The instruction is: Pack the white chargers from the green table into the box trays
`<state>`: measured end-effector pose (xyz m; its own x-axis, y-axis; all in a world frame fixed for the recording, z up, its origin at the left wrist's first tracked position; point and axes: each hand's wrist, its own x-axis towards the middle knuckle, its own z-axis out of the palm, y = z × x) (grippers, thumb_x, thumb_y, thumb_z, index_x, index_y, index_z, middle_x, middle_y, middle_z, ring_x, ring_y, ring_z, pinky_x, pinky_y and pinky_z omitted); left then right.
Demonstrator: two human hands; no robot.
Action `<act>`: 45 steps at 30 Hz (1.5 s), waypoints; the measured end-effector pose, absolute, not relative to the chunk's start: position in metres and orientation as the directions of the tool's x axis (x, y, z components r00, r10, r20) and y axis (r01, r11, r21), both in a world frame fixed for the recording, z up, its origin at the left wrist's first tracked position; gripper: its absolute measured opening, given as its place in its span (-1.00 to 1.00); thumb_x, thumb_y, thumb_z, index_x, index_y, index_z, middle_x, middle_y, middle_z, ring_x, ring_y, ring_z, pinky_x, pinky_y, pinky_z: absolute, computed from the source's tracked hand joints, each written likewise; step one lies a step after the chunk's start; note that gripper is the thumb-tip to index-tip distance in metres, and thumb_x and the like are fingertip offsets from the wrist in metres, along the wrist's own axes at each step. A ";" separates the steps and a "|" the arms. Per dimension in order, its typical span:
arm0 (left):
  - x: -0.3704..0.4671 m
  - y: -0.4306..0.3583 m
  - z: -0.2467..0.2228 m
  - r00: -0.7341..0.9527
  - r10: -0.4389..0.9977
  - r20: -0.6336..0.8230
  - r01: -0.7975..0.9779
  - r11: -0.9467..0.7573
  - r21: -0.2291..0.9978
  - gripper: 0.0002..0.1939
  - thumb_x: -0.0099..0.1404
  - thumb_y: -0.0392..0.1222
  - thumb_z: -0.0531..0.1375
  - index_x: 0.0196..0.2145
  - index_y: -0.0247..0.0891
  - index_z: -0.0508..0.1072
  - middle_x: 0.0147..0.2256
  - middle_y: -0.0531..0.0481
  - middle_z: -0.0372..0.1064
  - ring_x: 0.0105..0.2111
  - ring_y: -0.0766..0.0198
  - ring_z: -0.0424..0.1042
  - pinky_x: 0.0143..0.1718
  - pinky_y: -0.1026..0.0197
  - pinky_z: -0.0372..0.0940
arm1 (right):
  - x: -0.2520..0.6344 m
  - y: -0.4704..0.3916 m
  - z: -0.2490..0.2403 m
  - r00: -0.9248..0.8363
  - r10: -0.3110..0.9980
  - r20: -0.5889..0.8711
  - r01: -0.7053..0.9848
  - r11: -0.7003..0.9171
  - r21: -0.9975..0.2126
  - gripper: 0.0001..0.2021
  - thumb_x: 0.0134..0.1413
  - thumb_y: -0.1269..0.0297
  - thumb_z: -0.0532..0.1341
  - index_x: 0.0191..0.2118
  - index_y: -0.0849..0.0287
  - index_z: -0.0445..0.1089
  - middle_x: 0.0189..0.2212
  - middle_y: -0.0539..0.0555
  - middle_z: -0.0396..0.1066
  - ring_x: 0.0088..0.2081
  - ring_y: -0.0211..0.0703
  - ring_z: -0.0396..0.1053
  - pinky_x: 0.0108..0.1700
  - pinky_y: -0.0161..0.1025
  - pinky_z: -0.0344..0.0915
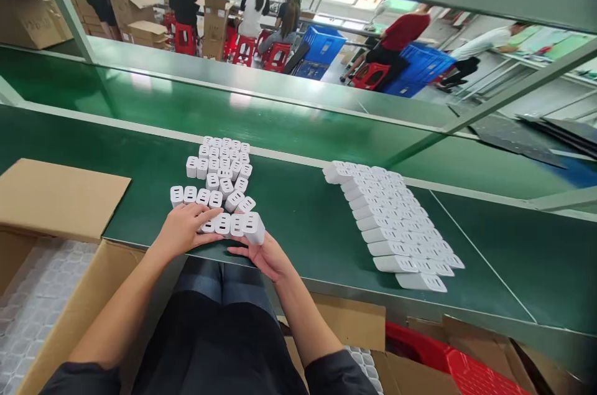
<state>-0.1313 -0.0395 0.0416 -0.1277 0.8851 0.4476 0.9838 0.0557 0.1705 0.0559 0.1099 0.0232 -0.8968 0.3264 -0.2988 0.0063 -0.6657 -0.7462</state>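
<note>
White chargers with slots in their ends [224, 162] stand in uneven rows on the green table [298, 208]. Near the table's front edge, my left hand [184, 230] is closed around the left end of a short row of chargers [222, 224]. My right hand [263, 255] is closed at the right end of that row, on a white charger [253, 227] that sits slightly higher than its neighbours. Further right, a large slanted block of white chargers [396, 221] lies in close rows, away from both hands.
A cardboard flap [60, 199] lies on the table at the left, above an open box with clear plastic trays [41, 308]. More cardboard [349, 320] and a red crate [471, 364] are below the front edge. Several people sit or stand beyond the frame bars.
</note>
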 end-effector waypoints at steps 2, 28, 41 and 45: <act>-0.134 -0.038 0.042 -0.127 0.905 0.406 0.988 0.079 0.132 -0.52 0.35 0.20 0.18 0.07 -0.12 0.44 -0.16 -0.05 0.50 -0.24 0.17 0.47 -0.25 0.13 0.20 | 0.056 0.115 0.022 -0.879 0.357 -0.315 0.019 -0.635 -0.773 -0.49 -0.02 0.09 0.41 0.10 -0.03 0.42 0.12 0.11 0.42 -0.01 0.01 0.46 -0.08 0.00 0.49; -0.064 -0.028 0.053 -0.131 0.757 0.641 0.952 -0.085 0.295 -0.35 0.30 0.00 0.29 0.24 -0.21 0.20 0.07 -0.22 0.40 0.08 0.08 0.40 0.09 0.06 0.34 | 0.076 0.123 0.020 -0.893 0.407 -0.193 -0.107 -0.608 -0.787 -0.51 -0.04 0.10 0.42 0.05 0.07 0.50 -0.03 0.12 0.51 -0.20 -0.04 0.45 -0.18 -0.09 0.43; -0.068 -0.015 0.054 -0.179 0.861 0.476 0.983 0.179 0.046 -0.55 0.34 -0.07 0.23 0.13 -0.23 0.36 -0.08 -0.11 0.51 0.04 -0.03 0.37 0.02 -0.05 0.12 | 0.077 0.126 0.015 -0.810 0.537 -0.235 -0.189 -0.619 -0.762 -0.64 0.00 0.09 0.41 -0.06 0.06 0.56 0.09 0.11 0.47 0.12 0.09 0.37 0.03 0.01 0.42; -0.077 -0.011 0.059 -0.181 0.909 0.376 0.981 0.191 0.010 -0.48 0.29 -0.11 0.24 0.18 -0.24 0.34 -0.08 -0.15 0.48 0.05 -0.09 0.32 0.07 -0.11 0.08 | 0.078 0.125 0.020 -0.821 0.529 -0.212 -0.183 -0.597 -0.781 -0.57 0.09 0.11 0.33 0.10 0.02 0.47 0.02 0.14 0.50 -0.17 -0.04 0.48 -0.15 -0.06 0.44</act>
